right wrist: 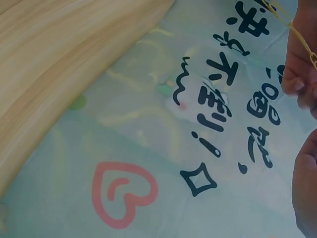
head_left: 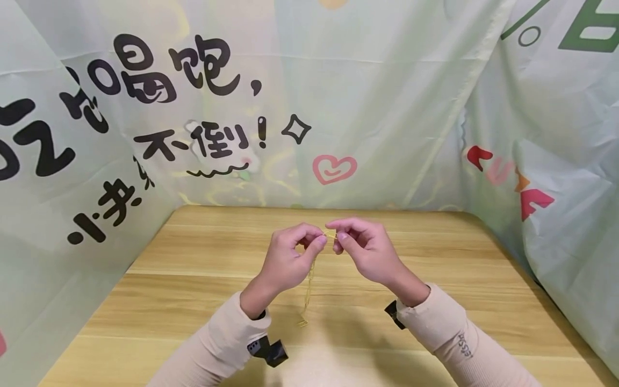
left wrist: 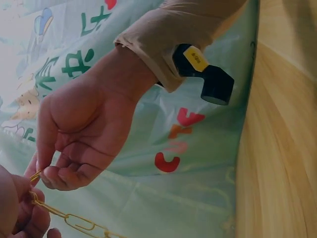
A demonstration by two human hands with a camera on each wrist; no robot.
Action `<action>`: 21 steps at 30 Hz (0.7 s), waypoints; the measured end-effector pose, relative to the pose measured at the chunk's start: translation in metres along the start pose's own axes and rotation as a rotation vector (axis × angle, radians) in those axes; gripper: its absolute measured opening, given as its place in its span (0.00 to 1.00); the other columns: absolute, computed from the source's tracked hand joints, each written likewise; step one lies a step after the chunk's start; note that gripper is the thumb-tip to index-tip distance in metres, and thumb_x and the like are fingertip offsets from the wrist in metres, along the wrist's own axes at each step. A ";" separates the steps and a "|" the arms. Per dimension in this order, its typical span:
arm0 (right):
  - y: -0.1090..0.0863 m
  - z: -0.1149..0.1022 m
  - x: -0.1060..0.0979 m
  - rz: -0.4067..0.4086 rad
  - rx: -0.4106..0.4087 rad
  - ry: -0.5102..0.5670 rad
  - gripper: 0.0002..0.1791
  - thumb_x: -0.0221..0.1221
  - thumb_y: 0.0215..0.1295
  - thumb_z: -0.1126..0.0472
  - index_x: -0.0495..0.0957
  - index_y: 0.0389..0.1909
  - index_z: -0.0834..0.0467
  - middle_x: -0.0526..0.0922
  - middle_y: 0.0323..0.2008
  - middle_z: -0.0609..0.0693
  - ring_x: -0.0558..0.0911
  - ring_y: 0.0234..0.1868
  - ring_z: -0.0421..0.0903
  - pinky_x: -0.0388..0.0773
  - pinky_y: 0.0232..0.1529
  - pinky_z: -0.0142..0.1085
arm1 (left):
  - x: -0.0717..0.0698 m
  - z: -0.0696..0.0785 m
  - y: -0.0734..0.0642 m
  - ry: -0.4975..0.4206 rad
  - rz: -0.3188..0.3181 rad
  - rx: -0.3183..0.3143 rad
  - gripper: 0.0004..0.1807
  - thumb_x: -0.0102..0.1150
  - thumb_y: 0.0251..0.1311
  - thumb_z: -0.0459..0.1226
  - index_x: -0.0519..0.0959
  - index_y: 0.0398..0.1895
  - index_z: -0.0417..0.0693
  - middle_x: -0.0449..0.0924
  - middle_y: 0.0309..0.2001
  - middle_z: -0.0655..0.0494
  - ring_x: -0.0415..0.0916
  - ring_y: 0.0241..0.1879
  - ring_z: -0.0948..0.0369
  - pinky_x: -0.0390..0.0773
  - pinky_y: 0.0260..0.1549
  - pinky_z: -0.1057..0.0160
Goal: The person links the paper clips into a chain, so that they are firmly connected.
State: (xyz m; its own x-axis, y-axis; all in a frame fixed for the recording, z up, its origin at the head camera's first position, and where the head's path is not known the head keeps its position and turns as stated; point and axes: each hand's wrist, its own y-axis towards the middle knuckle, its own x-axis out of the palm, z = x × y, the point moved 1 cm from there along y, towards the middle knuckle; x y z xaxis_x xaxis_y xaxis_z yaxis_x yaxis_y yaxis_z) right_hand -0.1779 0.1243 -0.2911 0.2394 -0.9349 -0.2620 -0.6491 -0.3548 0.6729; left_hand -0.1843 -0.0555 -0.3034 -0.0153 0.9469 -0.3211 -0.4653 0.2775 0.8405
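Observation:
Over the middle of the table, my left hand [head_left: 288, 258] pinches the top of a chain of yellow paper clips [head_left: 309, 285] between thumb and forefinger. The chain hangs down below that hand, its lowest clip [head_left: 302, 323] near the tabletop. Close by on the right, my right hand [head_left: 372, 250] pinches a yellow paper clip [left wrist: 35, 175] with thumb and fingertips. The two hands' fingertips nearly meet. The left wrist view has the linked clips [left wrist: 81, 221] running off from the left hand [left wrist: 15, 203]. At the right wrist view's edge, part of the chain [right wrist: 299, 37] appears.
A wooden table [head_left: 193, 301] lies beneath both hands. Printed cloth [head_left: 387, 134] stands behind it and along both sides. Black wrist cameras [head_left: 268, 351] sit at the light sleeves [head_left: 213, 344].

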 end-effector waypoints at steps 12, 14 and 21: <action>-0.003 -0.006 0.007 0.136 0.193 0.026 0.08 0.54 0.64 0.77 0.79 0.41 0.74 0.80 0.22 0.58 0.80 0.23 0.43 0.82 0.28 0.36 | 0.004 -0.003 -0.002 0.192 0.059 0.122 0.04 0.66 0.53 0.25 0.80 0.27 0.38 0.77 0.21 0.54 0.69 0.19 0.62 0.71 0.20 0.69; -0.003 -0.007 0.010 0.177 0.240 0.052 0.08 0.54 0.64 0.77 0.79 0.40 0.74 0.79 0.22 0.58 0.79 0.22 0.43 0.81 0.28 0.36 | 0.005 -0.004 -0.002 0.200 0.058 0.130 0.05 0.67 0.51 0.25 0.80 0.27 0.38 0.78 0.22 0.53 0.70 0.19 0.62 0.71 0.20 0.69; -0.002 -0.005 0.016 0.238 0.288 0.035 0.11 0.52 0.64 0.76 0.80 0.43 0.72 0.76 0.22 0.56 0.76 0.20 0.42 0.76 0.23 0.32 | 0.007 -0.008 -0.004 0.196 0.032 0.140 0.05 0.68 0.51 0.25 0.81 0.26 0.39 0.80 0.23 0.53 0.72 0.19 0.63 0.72 0.20 0.70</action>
State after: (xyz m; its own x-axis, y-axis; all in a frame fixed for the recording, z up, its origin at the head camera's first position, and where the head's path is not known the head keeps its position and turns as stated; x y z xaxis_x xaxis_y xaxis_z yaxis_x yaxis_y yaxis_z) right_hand -0.1687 0.1101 -0.2932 0.0787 -0.9924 -0.0941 -0.8649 -0.1150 0.4887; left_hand -0.1895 -0.0509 -0.3120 -0.2061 0.9098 -0.3602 -0.3347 0.2804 0.8997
